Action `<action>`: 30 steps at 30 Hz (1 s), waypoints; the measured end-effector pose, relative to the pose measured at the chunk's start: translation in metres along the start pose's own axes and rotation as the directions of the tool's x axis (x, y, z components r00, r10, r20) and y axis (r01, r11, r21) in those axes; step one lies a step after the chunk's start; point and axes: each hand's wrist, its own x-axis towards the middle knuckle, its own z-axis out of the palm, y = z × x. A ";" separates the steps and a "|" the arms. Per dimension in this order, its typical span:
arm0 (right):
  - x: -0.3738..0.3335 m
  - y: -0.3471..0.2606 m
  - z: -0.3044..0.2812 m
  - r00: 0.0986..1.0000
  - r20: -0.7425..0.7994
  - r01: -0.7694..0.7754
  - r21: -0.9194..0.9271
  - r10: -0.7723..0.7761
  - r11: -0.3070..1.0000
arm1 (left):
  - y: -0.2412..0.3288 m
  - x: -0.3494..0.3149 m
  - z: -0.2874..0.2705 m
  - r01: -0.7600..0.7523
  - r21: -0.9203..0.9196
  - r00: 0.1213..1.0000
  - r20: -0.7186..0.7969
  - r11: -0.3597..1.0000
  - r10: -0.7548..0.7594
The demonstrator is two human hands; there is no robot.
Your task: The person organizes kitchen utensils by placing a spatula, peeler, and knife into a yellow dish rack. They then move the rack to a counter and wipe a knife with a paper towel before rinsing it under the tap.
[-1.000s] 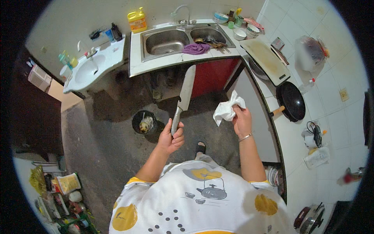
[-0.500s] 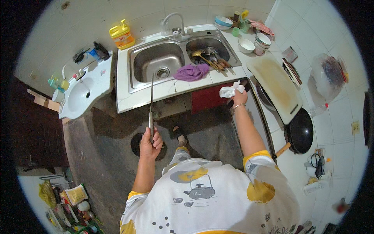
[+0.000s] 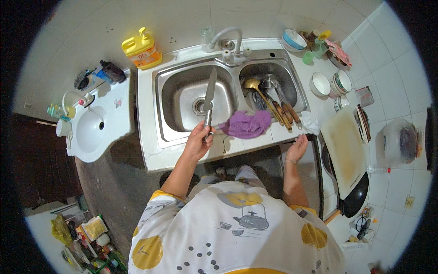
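Note:
My left hand (image 3: 200, 139) is closed round the handle of a knife (image 3: 211, 89); its blade points up and away over the left sink basin (image 3: 182, 118). To the right, my right hand (image 3: 297, 148) is at the counter's front edge with fingers apart and nothing in them. Just beyond its fingertips, a crumpled white cloth or tissue (image 3: 311, 122) lies on the counter. A purple cloth (image 3: 248, 124) is bunched on the front rim of the sink, between my hands. Several long-handled utensils, among them a golden ladle (image 3: 252, 84), lean in the right basin (image 3: 292, 77).
A faucet (image 3: 233, 50) rises behind the sink. Bowls (image 3: 320, 84) stand at the right back. On the right counter are a cutting board (image 3: 344, 146) and a black wok (image 3: 357, 198). A yellow detergent jug (image 3: 142, 50) stands at back left, beyond a white washbasin (image 3: 91, 123).
I have come closer to the sink. The knife has moved from over the floor to over the left basin. My right hand has let go of the white cloth or tissue on the counter.

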 end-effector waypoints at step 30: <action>0.165 -0.094 0.384 0.645 0.753 0.560 -0.350 -0.130 0.751 | 0.036 0.181 -0.005 -0.116 0.217 0.960 -0.226 0.969 0.166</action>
